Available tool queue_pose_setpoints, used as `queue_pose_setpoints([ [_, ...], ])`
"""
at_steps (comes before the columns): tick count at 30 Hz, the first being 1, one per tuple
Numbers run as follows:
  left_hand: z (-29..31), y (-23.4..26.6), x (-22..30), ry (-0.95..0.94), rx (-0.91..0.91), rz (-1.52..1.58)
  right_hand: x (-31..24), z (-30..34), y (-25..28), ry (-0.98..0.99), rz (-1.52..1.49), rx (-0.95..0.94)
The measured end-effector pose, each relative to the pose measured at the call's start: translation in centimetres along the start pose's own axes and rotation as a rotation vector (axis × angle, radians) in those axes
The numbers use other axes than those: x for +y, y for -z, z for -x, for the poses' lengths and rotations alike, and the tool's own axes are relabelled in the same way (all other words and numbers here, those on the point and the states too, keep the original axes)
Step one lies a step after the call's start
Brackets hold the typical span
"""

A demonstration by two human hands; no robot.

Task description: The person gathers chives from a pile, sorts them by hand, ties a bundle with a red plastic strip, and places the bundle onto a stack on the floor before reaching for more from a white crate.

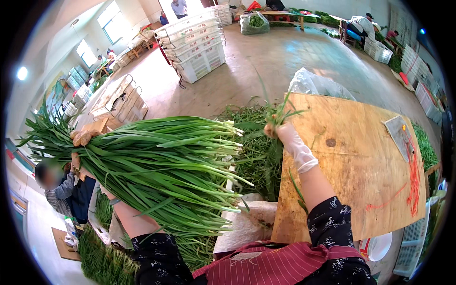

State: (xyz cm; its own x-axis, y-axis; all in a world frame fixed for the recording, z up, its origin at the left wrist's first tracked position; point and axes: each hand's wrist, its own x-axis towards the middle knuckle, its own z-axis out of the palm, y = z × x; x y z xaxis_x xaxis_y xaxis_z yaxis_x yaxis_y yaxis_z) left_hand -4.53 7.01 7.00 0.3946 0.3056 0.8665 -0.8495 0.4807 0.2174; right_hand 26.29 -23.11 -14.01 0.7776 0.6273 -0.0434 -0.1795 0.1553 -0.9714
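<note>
We have one broad, light-brown wooden board [342, 190] as our landmark. Well to its left, our left hand [83, 137] is closed around a thick bundle of long, flat green leaves with pale stem ends [166, 147], gripping it near the leafy tips. The bundle lies sideways in the air, its pale ends pointing toward the board. At the board's far left edge, our right hand [281, 130], in a thin white glove, pinches a small tuft of thin green blades [285, 113]; we cannot tell whether the hand touches the wood.

Between the bundle and the board we see a loose heap of thin green trimmings [259, 166]. On the board's right side lie a grey rectangular plate [397, 135] and a tangle of thin red strings [414, 185]. A crumpled clear plastic bag [306, 81] sits just past the board's far edge, and a round white plastic bucket [381, 247] stands by its near right corner. Farther beyond the board, to the left, we see a stack of white plastic crates [202, 61]. A seated co-worker in a grey patterned top [64, 192] is well left of the board, beyond our bundle.
</note>
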Motion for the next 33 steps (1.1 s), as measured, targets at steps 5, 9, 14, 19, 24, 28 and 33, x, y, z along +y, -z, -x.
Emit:
queue_pose_setpoints([
  [5,0.3,0.4,0.8,-0.097,0.104,0.011,-4.0,1.1,-3.6,-0.022,0.778,-0.250],
  [9,-0.1,2.8,0.8,-0.055,-0.071,0.078,-4.6,2.4,-9.0,0.099,-0.050,-0.681],
  [14,1.7,-1.5,-2.0,0.142,0.238,-0.278,-7.5,1.6,-11.6,0.127,-0.478,-0.499],
  [19,4.4,-0.8,-1.7,0.463,0.456,-0.607,-9.6,1.7,-10.4,0.267,-0.268,-0.236],
  [24,5.1,-0.8,0.3,0.284,0.236,-0.352,-8.6,2.4,-9.3,0.283,0.208,-0.466],
  [28,4.4,1.7,5.6,0.347,0.064,-0.150,-9.6,4.3,-8.7,0.198,0.064,-0.520],
  [33,5.2,2.5,9.8,0.478,-0.019,-0.117,-8.8,2.8,-2.2,0.372,-0.398,-0.491],
])
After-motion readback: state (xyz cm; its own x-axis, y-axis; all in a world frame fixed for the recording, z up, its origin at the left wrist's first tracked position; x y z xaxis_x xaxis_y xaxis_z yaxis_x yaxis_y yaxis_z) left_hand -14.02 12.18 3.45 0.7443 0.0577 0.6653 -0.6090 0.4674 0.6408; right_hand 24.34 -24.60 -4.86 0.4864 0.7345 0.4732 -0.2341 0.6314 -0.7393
